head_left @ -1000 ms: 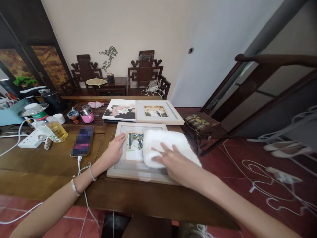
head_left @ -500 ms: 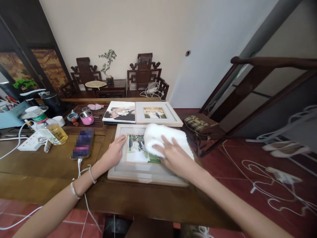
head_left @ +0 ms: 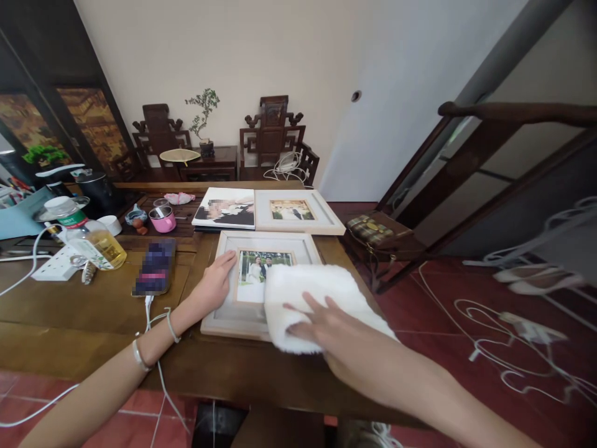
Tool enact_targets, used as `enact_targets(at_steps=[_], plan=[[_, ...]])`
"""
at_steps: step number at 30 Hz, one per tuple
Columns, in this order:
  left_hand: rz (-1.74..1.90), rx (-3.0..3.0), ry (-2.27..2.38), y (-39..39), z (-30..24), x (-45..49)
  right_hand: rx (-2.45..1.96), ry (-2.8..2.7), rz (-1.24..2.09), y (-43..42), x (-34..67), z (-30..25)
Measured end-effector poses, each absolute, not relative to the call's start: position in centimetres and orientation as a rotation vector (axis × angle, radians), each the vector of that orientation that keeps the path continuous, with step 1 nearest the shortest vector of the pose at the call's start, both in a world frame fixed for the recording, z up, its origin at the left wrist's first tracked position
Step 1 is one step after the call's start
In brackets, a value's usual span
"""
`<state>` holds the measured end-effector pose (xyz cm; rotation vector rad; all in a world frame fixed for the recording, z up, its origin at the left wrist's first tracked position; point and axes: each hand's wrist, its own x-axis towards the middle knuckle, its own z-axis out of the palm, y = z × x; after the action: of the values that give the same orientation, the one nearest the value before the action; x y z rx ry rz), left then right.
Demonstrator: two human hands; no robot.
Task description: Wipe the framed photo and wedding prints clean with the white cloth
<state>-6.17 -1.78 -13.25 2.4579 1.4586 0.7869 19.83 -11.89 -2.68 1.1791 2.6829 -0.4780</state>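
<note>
Bottle (head_left: 92, 238) holds yellow liquid (head_left: 114, 251). Left hand (head_left: 214, 285) rests unclenched on the frame (head_left: 249, 318); right hand (head_left: 333, 328) grasps cloth (head_left: 321, 282) across its near edge, with surface (head_left: 224, 364) in front.

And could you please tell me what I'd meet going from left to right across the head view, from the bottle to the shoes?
Bottle of yellow liquid → phone → left hand, on the picture frame → white cloth, under the right hand → pale shoes.
</note>
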Motion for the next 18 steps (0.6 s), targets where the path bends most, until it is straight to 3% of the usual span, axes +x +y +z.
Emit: enact_targets(at_steps=[6,14,18], plan=[[0.757,2.467,1.452,-1.8,-13.3,-6.3,1.153,2.686,-0.591,-13.4,19.9,-1.9],[0.745,2.468,1.434,-1.7,-13.4,-6.5,1.532,2.874,0.074,-4.4,20.2,-8.0],[0.744,2.488,1.405,-1.6,-13.4,-6.7,1.563,2.85,0.245,-1.2,19.6,-8.6]])
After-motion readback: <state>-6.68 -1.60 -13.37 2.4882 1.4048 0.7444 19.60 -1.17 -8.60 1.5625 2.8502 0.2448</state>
